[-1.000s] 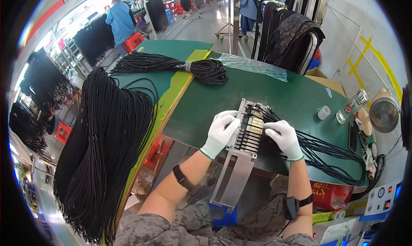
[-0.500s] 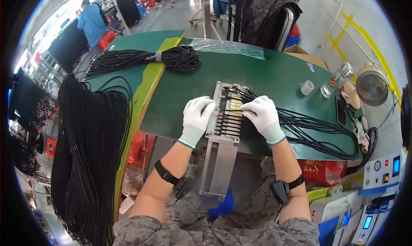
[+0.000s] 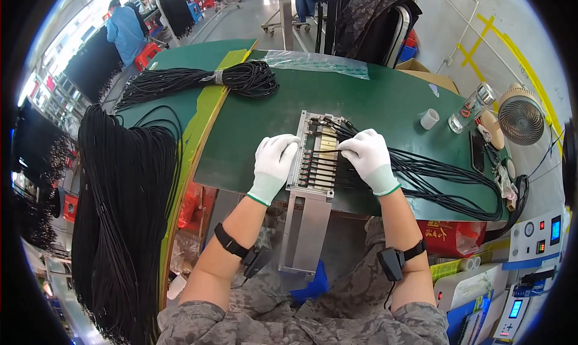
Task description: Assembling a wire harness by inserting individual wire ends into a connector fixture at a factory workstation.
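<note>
The grey metal cable fixture plate (image 3: 316,164) lies on the green work mat (image 3: 373,101), its narrow lower end jutting past the near table edge above the person's lap. The white-gloved left hand (image 3: 274,163) rests flat, fingers together, against the plate's left rail. The white-gloved right hand (image 3: 368,157) has its fingertips pinched low over a black cable end in the rows of slots; whether it grips that cable cannot be told.

The bundle of thin black cables (image 3: 445,182) runs off rightward from the plate in a loose sweep. A tug there could likely drag seated ends out of their slots, and a push on the overhanging end could tip the plate.

To the left the mat ends at a yellow strip (image 3: 208,113), beyond which hangs a thick curtain of black cables (image 3: 120,212). Behind the plate the mat is open up to a coiled black cable bundle (image 3: 241,80) and a clear plastic bag (image 3: 316,62). On the right stand a small white cylinder (image 3: 429,118) and a clear bottle (image 3: 472,107).
</note>
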Available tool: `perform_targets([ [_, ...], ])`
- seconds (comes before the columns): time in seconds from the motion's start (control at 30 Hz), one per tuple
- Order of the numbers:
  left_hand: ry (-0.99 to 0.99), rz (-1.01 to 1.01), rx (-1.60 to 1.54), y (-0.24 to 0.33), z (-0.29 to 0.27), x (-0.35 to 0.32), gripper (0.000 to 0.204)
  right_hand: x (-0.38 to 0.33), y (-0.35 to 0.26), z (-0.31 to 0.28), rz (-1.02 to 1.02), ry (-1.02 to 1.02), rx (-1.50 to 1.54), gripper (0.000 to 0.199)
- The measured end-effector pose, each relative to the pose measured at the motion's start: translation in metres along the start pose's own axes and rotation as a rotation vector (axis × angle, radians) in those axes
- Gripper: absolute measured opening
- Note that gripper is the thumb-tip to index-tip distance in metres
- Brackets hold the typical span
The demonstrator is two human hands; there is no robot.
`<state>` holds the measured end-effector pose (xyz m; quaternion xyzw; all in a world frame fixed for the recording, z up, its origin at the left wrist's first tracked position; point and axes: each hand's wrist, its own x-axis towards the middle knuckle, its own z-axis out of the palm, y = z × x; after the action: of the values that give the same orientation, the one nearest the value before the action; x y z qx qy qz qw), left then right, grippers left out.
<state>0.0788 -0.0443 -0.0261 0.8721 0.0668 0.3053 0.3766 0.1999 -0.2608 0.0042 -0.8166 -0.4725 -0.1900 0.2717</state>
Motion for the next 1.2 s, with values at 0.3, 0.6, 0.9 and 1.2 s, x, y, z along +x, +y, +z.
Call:
perform_targets([
  [0.3, -0.145, 0.279, 0.406, 0.032, 0.015, -0.010, 0.027, 0.000, -0.003, -0.001, -0.007, 0.013, 0.004, 0.012],
  [0.6, -0.248, 0.223, 0.278, 0.031, 0.013, -0.013, 0.026, 0.001, 0.017, -0.005, 0.144, 0.021, -0.071, 0.017],
  [0.9, -0.246, 0.238, 0.227, 0.036, 0.006, -0.018, 0.022, 0.000, 0.020, 0.000, 0.146, -0.039, -0.160, 0.009],
  [1.2, -0.169, 0.186, 0.106, 0.033, 0.000, -0.017, 0.018, 0.003, 0.008, -0.006, 0.046, 0.014, -0.039, 0.006],
])
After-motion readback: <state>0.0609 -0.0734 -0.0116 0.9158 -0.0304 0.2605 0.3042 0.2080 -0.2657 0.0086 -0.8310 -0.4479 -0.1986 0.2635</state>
